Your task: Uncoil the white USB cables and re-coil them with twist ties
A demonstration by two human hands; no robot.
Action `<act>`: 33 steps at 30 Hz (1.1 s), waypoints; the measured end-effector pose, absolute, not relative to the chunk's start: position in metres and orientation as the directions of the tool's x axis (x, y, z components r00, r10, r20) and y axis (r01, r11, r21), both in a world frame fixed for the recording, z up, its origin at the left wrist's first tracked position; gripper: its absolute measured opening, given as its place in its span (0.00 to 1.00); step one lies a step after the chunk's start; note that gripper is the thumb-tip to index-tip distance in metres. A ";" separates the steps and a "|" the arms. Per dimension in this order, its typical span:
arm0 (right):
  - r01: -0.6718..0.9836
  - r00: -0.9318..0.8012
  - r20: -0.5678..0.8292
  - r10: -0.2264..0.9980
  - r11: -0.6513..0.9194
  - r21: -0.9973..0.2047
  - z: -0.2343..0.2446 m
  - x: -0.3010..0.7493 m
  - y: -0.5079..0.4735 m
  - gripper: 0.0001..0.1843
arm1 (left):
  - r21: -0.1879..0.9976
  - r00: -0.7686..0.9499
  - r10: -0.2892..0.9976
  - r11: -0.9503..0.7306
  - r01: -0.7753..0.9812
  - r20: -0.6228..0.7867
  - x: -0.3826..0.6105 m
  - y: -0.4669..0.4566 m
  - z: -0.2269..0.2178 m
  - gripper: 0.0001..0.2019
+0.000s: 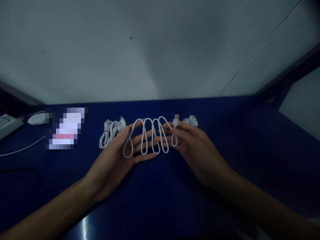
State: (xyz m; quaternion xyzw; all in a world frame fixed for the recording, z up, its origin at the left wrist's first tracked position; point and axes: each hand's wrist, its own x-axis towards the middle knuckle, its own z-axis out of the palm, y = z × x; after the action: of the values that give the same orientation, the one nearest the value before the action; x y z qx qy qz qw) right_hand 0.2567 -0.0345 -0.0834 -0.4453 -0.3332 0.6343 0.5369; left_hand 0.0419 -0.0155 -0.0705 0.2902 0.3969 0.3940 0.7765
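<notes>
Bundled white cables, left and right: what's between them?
In the head view, the left hand and right hand hold a zigzagged white USB cable between the left bundled cables and right bundled cables.

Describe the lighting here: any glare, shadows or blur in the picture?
Head view: dim overall, with a bright glare streak on the blue table, lower left; head view: a soft shadow on the pale wall; head view: a bright object at left is pixelated, while the white cable looks fairly sharp.
</notes>
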 end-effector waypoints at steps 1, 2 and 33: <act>-0.389 -0.027 -0.203 0.979 -0.198 -0.900 -0.084 0.257 -0.034 0.07 | 0.766 0.371 0.844 0.518 -0.380 -0.387 0.042 -0.016 -0.071 0.23; -0.394 -0.029 -0.205 0.978 -0.200 -0.897 -0.084 0.256 -0.034 0.07 | 0.771 0.371 0.846 0.514 -0.377 -0.382 0.042 -0.016 -0.071 0.23; -0.372 -0.013 -0.225 0.974 -0.214 -0.903 -0.084 0.257 -0.034 0.09 | 0.753 0.410 0.841 0.516 -0.408 -0.354 0.041 -0.017 -0.076 0.12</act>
State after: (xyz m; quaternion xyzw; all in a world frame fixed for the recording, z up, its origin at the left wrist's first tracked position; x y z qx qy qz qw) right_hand 0.2570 -0.0343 -0.0842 -0.4570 -0.3297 0.6309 0.5334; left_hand 0.0412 -0.0167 -0.0755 0.2910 0.3715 0.3965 0.7875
